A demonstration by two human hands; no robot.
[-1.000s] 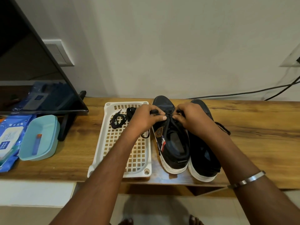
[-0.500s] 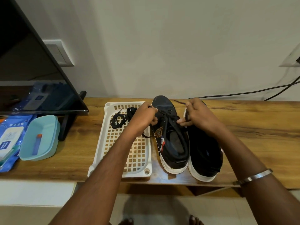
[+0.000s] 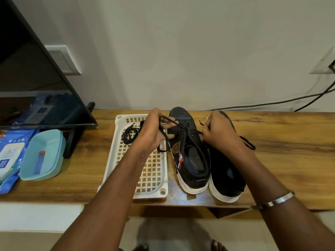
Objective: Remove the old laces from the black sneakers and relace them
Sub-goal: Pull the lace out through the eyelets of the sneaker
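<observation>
Two black white-soled sneakers stand side by side at the wooden bench's front edge; the white plastic lattice tray lies left of them, a coiled black lace inside, toward the back edge.

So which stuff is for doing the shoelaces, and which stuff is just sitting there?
For the laces:
- left sneaker
- right sneaker
- black lace, held by the left hand and right hand
- coiled lace in the white basket tray

Just sitting there:
- blue dish
- wipes packet
- TV screen
- wall cable
</observation>
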